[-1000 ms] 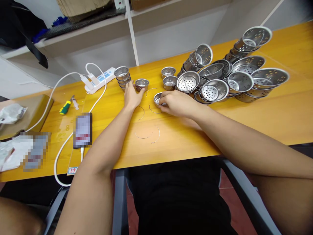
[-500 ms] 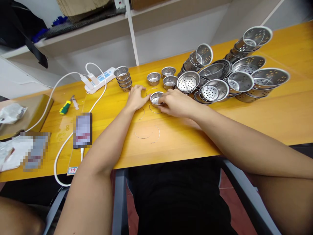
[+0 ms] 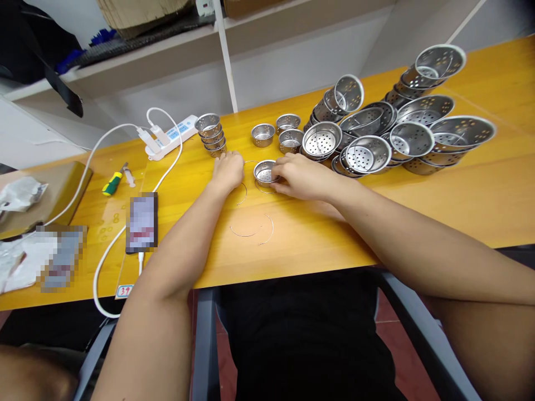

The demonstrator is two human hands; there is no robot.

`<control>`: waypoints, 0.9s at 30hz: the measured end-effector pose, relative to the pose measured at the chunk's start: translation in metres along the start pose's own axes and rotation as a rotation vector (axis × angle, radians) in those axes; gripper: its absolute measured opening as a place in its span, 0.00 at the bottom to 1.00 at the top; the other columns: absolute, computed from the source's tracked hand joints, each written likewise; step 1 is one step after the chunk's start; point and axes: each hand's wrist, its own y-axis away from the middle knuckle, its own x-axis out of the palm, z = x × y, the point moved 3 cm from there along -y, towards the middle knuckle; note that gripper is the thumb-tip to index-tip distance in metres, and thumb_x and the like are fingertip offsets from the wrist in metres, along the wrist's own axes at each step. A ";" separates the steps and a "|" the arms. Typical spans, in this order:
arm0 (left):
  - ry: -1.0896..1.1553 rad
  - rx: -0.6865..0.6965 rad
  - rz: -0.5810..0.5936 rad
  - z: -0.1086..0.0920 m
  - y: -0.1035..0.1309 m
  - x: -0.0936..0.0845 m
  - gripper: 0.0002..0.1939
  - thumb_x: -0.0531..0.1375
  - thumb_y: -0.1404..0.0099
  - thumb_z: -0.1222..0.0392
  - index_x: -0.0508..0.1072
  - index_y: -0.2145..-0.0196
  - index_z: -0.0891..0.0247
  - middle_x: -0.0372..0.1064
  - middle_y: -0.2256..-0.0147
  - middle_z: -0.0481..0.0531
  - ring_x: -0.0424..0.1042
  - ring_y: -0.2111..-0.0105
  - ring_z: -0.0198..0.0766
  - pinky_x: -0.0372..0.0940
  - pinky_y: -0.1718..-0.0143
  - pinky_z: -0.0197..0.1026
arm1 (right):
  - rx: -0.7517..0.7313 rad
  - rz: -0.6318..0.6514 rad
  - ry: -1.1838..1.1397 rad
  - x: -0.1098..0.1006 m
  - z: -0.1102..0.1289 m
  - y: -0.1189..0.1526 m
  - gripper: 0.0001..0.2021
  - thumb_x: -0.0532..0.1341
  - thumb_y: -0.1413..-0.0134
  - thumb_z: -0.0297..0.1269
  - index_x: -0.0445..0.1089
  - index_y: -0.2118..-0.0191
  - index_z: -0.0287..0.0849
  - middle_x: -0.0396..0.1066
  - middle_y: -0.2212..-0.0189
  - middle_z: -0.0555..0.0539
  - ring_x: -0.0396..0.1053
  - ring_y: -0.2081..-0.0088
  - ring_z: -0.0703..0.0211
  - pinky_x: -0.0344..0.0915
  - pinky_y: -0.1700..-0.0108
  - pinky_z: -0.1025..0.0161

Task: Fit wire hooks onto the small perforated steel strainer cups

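My right hand (image 3: 297, 175) is closed on the rim of a small perforated steel strainer basket (image 3: 264, 174), which stands upright on the table. To its left, my left hand (image 3: 229, 168) has its fingers drawn together on a thin curved wire handle (image 3: 251, 162); the fingertips are partly hidden. Another wire handle (image 3: 243, 195) lies just below that hand, and one is partly under the basket. Nearer the table edge lie two more, a wire arc (image 3: 246, 235) and a second arc (image 3: 272, 229). Behind my left hand stands a stack of small baskets (image 3: 214, 136).
Three small baskets, including one single basket (image 3: 263, 135), stand behind my hands. Many larger perforated baskets (image 3: 368, 155) are piled at the right. Leftward are a power strip (image 3: 172, 136) with white cables, a phone (image 3: 142, 223) and a green-yellow screwdriver (image 3: 112, 184).
My left hand has shifted slightly left and its spread fingers have closed. The wire beside it has moved toward me. The basket in my right hand has shifted slightly left and tilts a little differently.
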 end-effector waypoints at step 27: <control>-0.124 0.362 0.196 -0.022 0.018 -0.017 0.17 0.55 0.21 0.60 0.83 0.46 0.66 0.86 0.43 0.71 0.87 0.43 0.66 0.77 0.48 0.56 | 0.181 -0.447 -0.220 -0.015 0.001 0.007 0.20 0.56 0.19 0.45 0.78 0.34 0.48 0.76 0.45 0.33 0.72 0.40 0.28 0.68 0.35 0.35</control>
